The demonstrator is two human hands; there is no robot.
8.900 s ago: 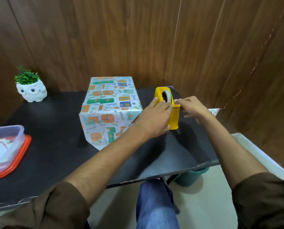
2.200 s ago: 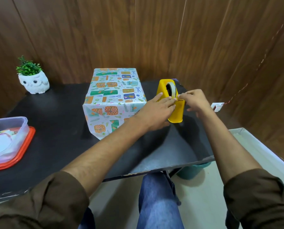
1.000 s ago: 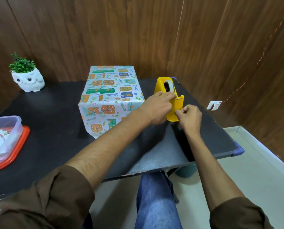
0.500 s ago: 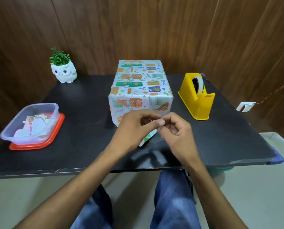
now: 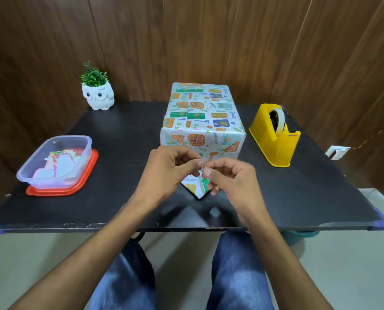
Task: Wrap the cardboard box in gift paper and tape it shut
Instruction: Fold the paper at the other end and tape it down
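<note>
The box (image 5: 201, 115), covered in patterned gift paper, stands at the middle of the black table (image 5: 123, 198). A triangular paper flap (image 5: 197, 187) lies flat on the table at its near end. In front of that end my left hand (image 5: 170, 171) and my right hand (image 5: 229, 177) meet, both pinching a small clear piece of tape (image 5: 201, 171) between thumb and fingertips. The tape is barely visible. The yellow tape dispenser (image 5: 275, 136) stands to the right of the box, untouched.
A clear plastic tub (image 5: 54, 162) with paper scraps sits on an orange lid at the left. A white owl pot (image 5: 98, 96) with a green plant stands at the back left. Wood panelling closes the back. My knees are below the table's near edge.
Both hands left the dispenser with a torn-off piece of tape and came together in front of the box's near end. The view swung left to centre on the box.
</note>
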